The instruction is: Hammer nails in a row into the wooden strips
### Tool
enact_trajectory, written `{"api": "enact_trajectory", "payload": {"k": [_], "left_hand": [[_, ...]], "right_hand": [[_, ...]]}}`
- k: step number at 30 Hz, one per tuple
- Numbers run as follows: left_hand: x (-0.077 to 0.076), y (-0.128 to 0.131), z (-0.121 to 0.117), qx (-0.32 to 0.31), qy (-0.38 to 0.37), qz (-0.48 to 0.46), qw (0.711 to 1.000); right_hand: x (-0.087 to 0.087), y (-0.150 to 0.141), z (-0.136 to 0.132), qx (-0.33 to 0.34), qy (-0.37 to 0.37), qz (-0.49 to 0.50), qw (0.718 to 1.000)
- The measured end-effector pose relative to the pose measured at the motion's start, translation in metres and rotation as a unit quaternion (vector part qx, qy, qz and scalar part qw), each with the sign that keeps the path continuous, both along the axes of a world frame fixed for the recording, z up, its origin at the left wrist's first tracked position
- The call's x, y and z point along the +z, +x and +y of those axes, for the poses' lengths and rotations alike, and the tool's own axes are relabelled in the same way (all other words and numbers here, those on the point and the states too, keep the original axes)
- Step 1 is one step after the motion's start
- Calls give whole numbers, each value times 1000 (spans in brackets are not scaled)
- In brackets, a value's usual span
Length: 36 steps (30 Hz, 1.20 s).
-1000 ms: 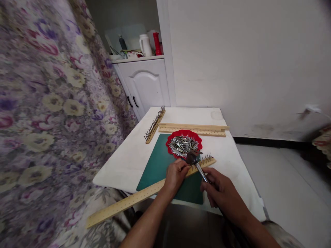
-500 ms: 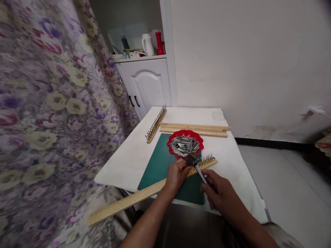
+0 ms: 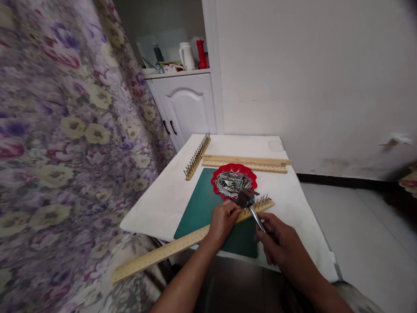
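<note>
A long wooden strip (image 3: pixel 182 246) with rows of small holes lies slantwise across the green mat (image 3: pixel 198 204); several nails (image 3: pixel 262 201) stand in its right end. My left hand (image 3: pixel 223 219) rests on the strip, thumb and finger pinched around a nail that is mostly hidden. Wrapped around a hammer's handle, my right hand (image 3: pixel 280 243) is closed to the right of the strip. The hammer (image 3: pixel 256 215) has a dark head just over my left fingertips and a shiny metal shaft. Just beyond the hammer head sits a red scalloped bowl (image 3: pixel 216 173) full of loose nails (image 3: pixel 232 183).
A nail-studded strip (image 3: pixel 197 157) stands at the table's left back. More wooden strips (image 3: pixel 244 164) lie behind the bowl. The white-covered table (image 3: pixel 156 200) has a floral curtain (image 3: pixel 81 130) at its left, a cabinet (image 3: pixel 185 104) and a wall (image 3: pixel 309 87) behind.
The hammer head has shifted slightly right and tilted, and my right hand has moved a little right with it. My left hand stays on the strip.
</note>
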<state>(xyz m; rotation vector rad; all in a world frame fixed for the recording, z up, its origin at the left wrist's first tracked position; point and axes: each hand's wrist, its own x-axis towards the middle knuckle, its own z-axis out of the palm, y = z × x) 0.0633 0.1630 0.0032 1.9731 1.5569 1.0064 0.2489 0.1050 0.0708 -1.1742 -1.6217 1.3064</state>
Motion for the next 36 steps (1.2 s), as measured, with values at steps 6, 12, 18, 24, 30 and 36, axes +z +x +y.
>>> {"api": "enact_trajectory", "payload": {"k": [6,12,18,24,30,36], "left_hand": [[4,-1,0,2,-32,-13,999],[26,-14,0,4,3,13,1000],[49,-22,32,21,39,176,983],[49,-13,65,60,-57,343,936],[55,-10,70,57,-82,361,927],[56,-14,65,46,-82,374,922]], "right_hand": [[-3,6,6,-51,-14,76,996],[-6,12,14,-61,-19,123,990],[-11,12,16,-63,-16,122,990],[-7,10,18,-56,-16,120,991],[-9,11,19,-54,-10,110,992],[-12,12,19,-54,-7,105,993]]}}
